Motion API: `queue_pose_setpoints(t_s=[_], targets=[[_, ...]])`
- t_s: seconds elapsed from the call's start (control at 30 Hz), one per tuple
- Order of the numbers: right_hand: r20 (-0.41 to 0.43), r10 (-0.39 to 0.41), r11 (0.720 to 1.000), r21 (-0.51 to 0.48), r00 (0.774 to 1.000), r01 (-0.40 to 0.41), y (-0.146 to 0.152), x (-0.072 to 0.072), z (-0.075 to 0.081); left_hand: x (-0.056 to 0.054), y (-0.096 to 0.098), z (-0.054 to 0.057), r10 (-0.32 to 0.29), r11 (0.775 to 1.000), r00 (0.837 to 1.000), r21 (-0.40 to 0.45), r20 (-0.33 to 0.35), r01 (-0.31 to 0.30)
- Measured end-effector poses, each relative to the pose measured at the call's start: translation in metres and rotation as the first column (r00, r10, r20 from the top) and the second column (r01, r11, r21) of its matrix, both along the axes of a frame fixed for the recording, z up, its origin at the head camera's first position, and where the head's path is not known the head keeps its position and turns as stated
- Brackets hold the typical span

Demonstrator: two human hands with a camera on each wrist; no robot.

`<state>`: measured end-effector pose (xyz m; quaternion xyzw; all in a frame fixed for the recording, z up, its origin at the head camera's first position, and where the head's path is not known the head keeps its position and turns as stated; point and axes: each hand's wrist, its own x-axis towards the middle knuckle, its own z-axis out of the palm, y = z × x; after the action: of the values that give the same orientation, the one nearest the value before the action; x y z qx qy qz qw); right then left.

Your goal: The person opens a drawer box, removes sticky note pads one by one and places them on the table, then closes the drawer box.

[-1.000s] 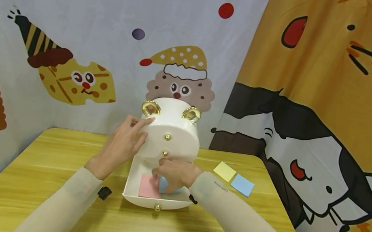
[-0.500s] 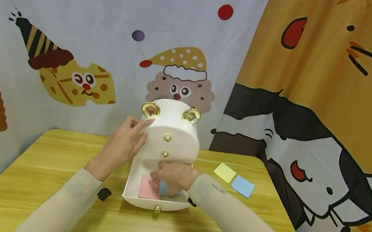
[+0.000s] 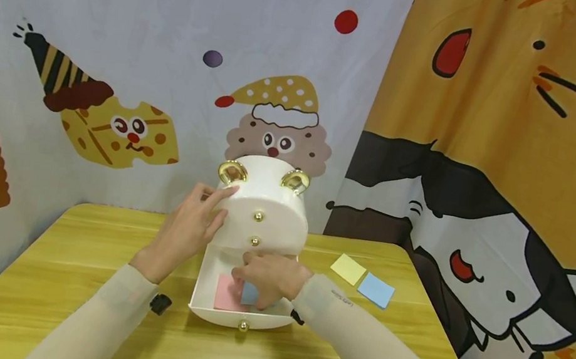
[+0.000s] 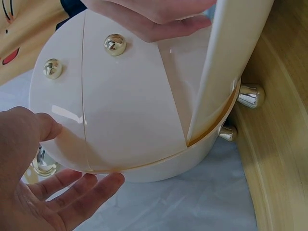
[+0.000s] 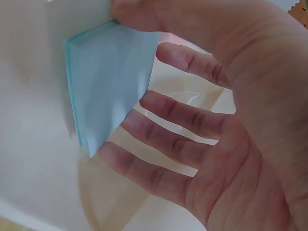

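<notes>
Head view: right hand (image 3: 272,275) is down inside the pulled-out drawer (image 3: 216,318) at the foot of the white cabinet (image 3: 281,220); change over the last second is small; the blue pad (image 5: 113,82) under those fingers has crept slightly left, its edge now appearing to lap over the pink pad (image 3: 227,297), which lies in the drawer; left hand (image 3: 183,235) shows no clear shift; nor do the yellow pad (image 3: 348,269) and second blue pad (image 3: 375,290), side by side on the table (image 3: 50,267), right of the cabinet.

Right wrist: fingers gently bent, parted from the thumb by roughly the pad's breadth; thumb at one edge, fingertips along another; taken as a hold on the blue pad; cannot tell whether the pad rests fully on the drawer floor.

Left wrist: left hand loosely spread against the cabinet's upper side and front edge; gripping nothing; judged a steadying touch.

Meaning, as a judgement: fine sideways adjustment rather than lift or release; positioning unfinished while fingers remain on the pad.
</notes>
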<state>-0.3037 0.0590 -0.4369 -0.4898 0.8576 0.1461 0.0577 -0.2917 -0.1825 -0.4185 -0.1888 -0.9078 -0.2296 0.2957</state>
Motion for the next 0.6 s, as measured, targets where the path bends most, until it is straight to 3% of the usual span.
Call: queue_pose_setpoints(t_s=[0.37, 0.6], targets=[[-0.002, 0.045, 0.997, -0.066, 0.999, -0.045, 0.005, 0.003, 0.008, 0.000, -0.001, -0.001, -0.006, 1.000, 1.000, 0.002, -0.005, 0.006], [0.039, 0.036, 0.995, -0.099, 0.999, -0.032, 0.008, 0.006, 0.019, 0.000, -0.002, -0.002, -0.011, 1.000, 1.000, 0.001, -0.014, 0.011]])
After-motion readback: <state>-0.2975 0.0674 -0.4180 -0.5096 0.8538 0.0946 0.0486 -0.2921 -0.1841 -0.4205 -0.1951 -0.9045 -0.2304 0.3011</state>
